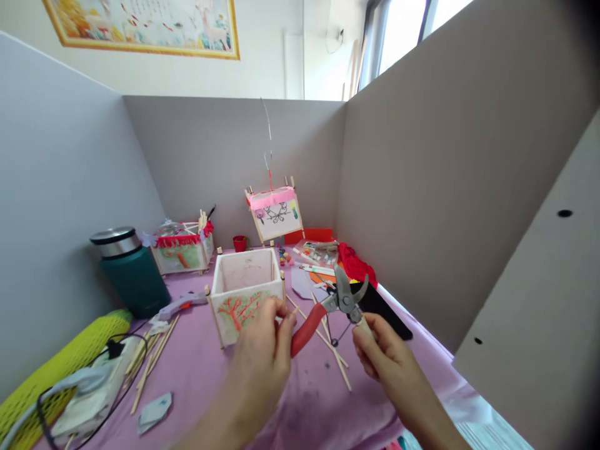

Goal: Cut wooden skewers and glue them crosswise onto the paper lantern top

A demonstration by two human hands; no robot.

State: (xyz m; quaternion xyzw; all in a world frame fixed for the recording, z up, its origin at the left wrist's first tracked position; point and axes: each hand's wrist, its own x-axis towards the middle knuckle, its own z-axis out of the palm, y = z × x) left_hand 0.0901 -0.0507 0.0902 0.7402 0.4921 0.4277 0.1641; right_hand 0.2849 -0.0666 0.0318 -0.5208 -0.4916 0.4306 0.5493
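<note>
My right hand [382, 344] grips the pale handle of a pair of pruning shears [344, 297], blades pointing up and apart. Their red handle slants down to my left hand [265, 344], whose thumb and fingers are pinched together. What that pinch holds, if anything, I cannot make out, nor whether the hand grips the red handle. Just behind my left hand stands a white open box [246, 281] with wooden corner sticks and a red tree drawn on its front. Thin wooden sticks [335, 353] lie crossed on the cloth beneath the shears.
A purple cloth [197, 381] covers the table. At left are a teal bottle [134, 275], a glue gun [182, 304], a yellow net-covered roll [60, 369] and more sticks [152, 362]. A decorated lantern [276, 215], red fabric [356, 262] and a black flat object [387, 312] lie beyond. Grey partitions enclose three sides.
</note>
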